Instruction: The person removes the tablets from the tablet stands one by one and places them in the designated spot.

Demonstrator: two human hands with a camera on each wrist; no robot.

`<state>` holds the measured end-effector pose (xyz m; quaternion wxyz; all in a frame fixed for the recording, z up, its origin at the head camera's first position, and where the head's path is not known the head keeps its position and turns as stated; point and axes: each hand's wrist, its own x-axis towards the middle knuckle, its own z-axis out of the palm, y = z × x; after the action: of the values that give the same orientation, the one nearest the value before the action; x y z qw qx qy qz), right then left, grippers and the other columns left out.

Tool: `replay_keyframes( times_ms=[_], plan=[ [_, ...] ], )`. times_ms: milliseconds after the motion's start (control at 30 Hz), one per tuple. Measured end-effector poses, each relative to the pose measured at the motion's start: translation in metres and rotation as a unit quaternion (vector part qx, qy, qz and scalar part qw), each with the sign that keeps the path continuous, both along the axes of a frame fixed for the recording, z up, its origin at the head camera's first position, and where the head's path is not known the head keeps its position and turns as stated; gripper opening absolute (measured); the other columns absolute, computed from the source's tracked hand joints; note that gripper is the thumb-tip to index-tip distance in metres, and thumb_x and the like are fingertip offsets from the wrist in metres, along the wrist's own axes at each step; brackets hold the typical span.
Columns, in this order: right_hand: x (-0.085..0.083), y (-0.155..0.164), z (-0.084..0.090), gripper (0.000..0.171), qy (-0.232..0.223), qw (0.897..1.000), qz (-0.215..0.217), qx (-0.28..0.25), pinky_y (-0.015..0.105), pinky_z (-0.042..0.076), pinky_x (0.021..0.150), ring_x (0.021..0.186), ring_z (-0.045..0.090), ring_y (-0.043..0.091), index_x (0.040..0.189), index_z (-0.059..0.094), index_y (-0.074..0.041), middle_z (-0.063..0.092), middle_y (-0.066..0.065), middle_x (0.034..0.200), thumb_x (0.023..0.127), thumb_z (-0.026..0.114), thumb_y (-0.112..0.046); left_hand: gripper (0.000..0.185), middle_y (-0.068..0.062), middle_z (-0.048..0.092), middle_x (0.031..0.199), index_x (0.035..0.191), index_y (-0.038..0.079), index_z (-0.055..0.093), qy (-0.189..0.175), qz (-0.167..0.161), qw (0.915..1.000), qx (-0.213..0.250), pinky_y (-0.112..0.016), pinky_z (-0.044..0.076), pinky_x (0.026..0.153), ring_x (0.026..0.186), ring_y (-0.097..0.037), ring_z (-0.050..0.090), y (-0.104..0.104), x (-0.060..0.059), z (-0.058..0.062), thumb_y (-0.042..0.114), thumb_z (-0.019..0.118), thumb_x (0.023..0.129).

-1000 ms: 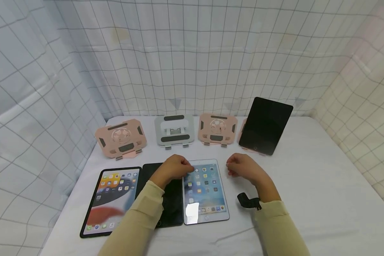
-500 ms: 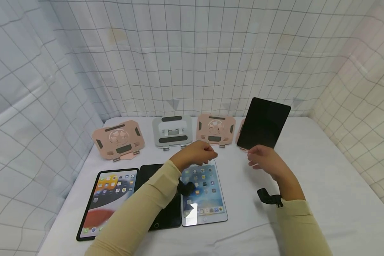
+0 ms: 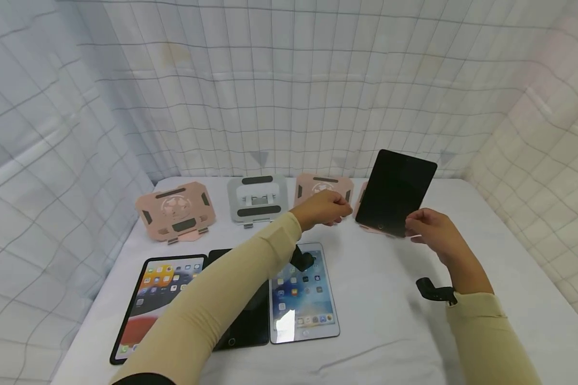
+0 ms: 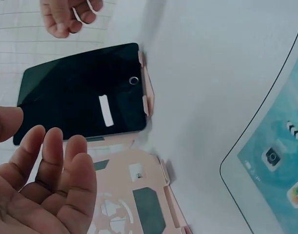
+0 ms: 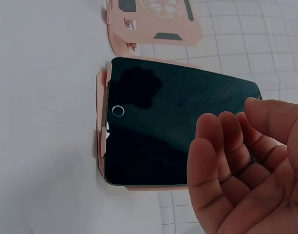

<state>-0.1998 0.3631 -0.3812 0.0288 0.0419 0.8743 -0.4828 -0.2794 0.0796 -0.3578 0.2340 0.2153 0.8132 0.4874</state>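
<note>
head view: both hands lifted off the flat tablets, now flanking the dark tablet (image 3: 396, 192) propped on its pink stand (image 5: 101, 146).
left hand (image 3: 324, 209) and right hand (image 3: 432, 231) loosely curled, holding nothing, just beside its edges; no grip yet.

a white table (image 3: 390, 299) carries three flat tablets (image 3: 302, 291) in a front row, and four stands (image 3: 175, 210) behind; the rightmost stand props a dark tablet (image 3: 396, 191).
</note>
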Motion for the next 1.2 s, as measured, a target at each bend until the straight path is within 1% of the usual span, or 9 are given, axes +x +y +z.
replay_keyframes(
  times_ms=[200,300,467,533,600,667,800,967,1200],
  plan=[
    [-0.007,0.018,0.007,0.035,0.016,1.000,-0.006,0.003,0.022,0.055,0.078,0.095,0.064,0.019,0.118,0.050,0.009,0.055,0.025,0.115,0.105,0.049,-0.024,0.014,-0.007,0.065,0.108,0.101,0.008,0.064,0.022,0.005,0.9997,-0.001,-0.029,0.054,0.079,0.092,-0.018,0.062,0.021,-0.019,0.002,0.022,0.061,0.099],
    [-0.011,0.026,0.012,0.033,0.029,0.999,-0.023,0.000,0.020,0.054,0.075,0.090,0.063,0.012,0.116,0.049,0.008,0.056,0.018,0.110,0.105,0.050,-0.023,0.014,-0.008,0.064,0.107,0.100,0.008,0.064,0.043,-0.001,0.9990,-0.008,-0.026,0.051,0.074,0.083,-0.015,0.057,0.032,-0.027,0.004,0.021,0.059,0.100],
    [-0.020,0.036,0.015,0.030,0.032,0.998,-0.053,-0.010,0.019,0.054,0.074,0.084,0.062,0.005,0.116,0.049,0.007,0.058,0.001,0.098,0.104,0.050,-0.020,0.016,-0.003,0.058,0.087,0.091,0.008,0.061,0.075,0.002,0.9956,-0.057,-0.024,0.042,0.060,0.066,-0.012,0.047,0.048,-0.036,0.007,0.020,0.056,0.100],
    [-0.024,0.039,0.015,0.031,0.027,0.998,-0.061,-0.013,0.019,0.054,0.074,0.085,0.062,0.005,0.117,0.048,0.007,0.057,-0.001,0.098,0.104,0.050,-0.021,0.017,0.002,0.055,0.083,0.090,0.009,0.061,0.088,0.014,0.9929,-0.079,-0.024,0.040,0.058,0.064,-0.010,0.045,0.054,-0.039,0.008,0.022,0.055,0.100],
    [-0.028,0.041,0.015,0.032,0.023,0.997,-0.070,-0.013,0.018,0.054,0.074,0.087,0.062,0.007,0.119,0.048,0.006,0.055,0.002,0.102,0.104,0.050,-0.022,0.018,0.000,0.057,0.083,0.094,0.007,0.063,0.098,0.028,0.9908,-0.089,-0.024,0.042,0.059,0.065,-0.011,0.048,0.059,-0.041,0.010,0.022,0.054,0.101],
    [-0.032,0.043,0.015,0.032,0.022,0.997,-0.079,-0.011,0.018,0.054,0.073,0.090,0.061,0.009,0.120,0.048,0.005,0.054,0.006,0.106,0.104,0.050,-0.023,0.021,-0.001,0.062,0.091,0.102,0.006,0.065,0.109,0.051,0.9884,-0.094,-0.025,0.048,0.062,0.068,-0.014,0.056,0.064,-0.044,0.012,0.024,0.055,0.101],
    [-0.041,0.045,0.012,0.032,0.022,0.995,-0.098,-0.020,0.018,0.054,0.074,0.092,0.060,0.011,0.122,0.048,0.003,0.052,0.010,0.112,0.104,0.049,-0.024,0.028,-0.005,0.066,0.115,0.120,0.006,0.066,0.118,0.089,0.9849,-0.090,-0.028,0.053,0.078,0.092,-0.018,0.064,0.075,-0.048,0.016,0.025,0.055,0.102],
    [-0.049,0.044,0.010,0.032,0.026,0.990,-0.133,-0.038,0.016,0.053,0.074,0.093,0.058,0.010,0.123,0.048,0.001,0.051,0.009,0.113,0.105,0.048,-0.025,0.038,-0.006,0.060,0.133,0.134,0.006,0.059,0.117,0.109,0.9846,-0.070,-0.030,0.048,0.097,0.121,-0.019,0.056,0.088,-0.049,0.023,0.025,0.052,0.103],
    [-0.058,0.036,0.009,0.027,0.051,0.982,-0.172,-0.065,0.016,0.053,0.075,0.101,0.060,0.018,0.120,0.049,-0.005,0.052,0.015,0.122,0.104,0.050,-0.026,0.045,-0.006,0.052,0.145,0.144,0.006,0.050,0.100,0.133,0.9830,-0.078,-0.030,0.044,0.103,0.130,-0.020,0.050,0.098,-0.046,0.025,0.023,0.048,0.102]
  ],
)
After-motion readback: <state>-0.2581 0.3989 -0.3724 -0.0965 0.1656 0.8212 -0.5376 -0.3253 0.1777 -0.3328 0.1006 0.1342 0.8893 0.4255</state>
